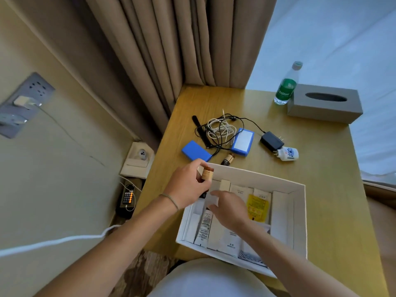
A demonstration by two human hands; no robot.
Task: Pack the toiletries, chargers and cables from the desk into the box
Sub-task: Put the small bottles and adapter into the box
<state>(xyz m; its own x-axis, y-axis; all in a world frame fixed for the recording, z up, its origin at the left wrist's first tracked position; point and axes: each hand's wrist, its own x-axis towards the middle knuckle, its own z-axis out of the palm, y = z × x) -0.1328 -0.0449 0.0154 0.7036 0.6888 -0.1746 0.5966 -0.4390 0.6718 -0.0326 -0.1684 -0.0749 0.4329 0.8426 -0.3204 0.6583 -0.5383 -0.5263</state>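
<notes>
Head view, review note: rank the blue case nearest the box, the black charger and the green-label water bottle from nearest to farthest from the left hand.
From the left hand, which holds a small brown bottle:
1. Blue case, just beyond the hand on the desk.
2. Black charger, farther right, past the cables.
3. Water bottle, far right corner beside the tissue box.
</notes>
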